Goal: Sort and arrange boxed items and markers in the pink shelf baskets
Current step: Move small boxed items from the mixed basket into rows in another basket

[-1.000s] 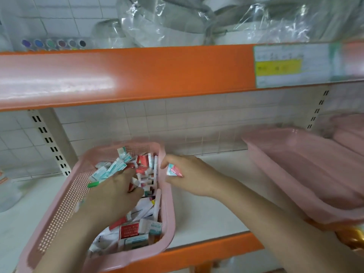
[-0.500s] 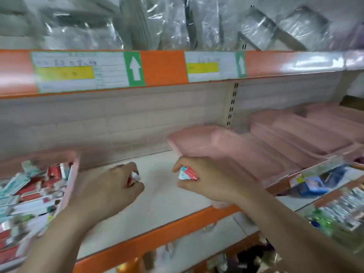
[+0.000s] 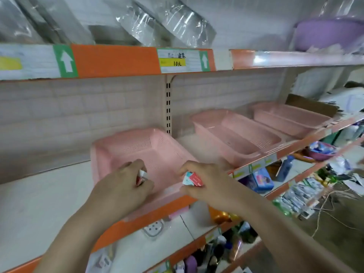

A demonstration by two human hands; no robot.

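The person is holding two small boxes over the nearest pink basket (image 3: 137,148). The right hand (image 3: 204,180) is pinching a little red and teal box (image 3: 193,179) between thumb and fingers, so that grip is clenched round the box, just above the basket's front right corner. The left hand (image 3: 126,186) is curling its fingers round a smaller red and white box (image 3: 142,175), most of it hidden in the palm; that grip too is grasping its box, and it is hanging over the basket's front left part. Both forearms are reaching in from below, side by side but not touching.

The basket is sitting on the white shelf (image 3: 39,203) with its front edge near the orange lip (image 3: 122,229). To its right, a second pink basket (image 3: 236,134) and a third pink basket (image 3: 289,119) are standing in a row on the same shelf, apart from one another. Above, the upper shelf's orange edge is carrying a price label (image 3: 177,60) and green arrow stickers, with plastic-wrapped goods (image 3: 167,22) leaning behind it and a purple basin (image 3: 327,34) at the far right. Lower shelves are showing blurred, mixed goods.
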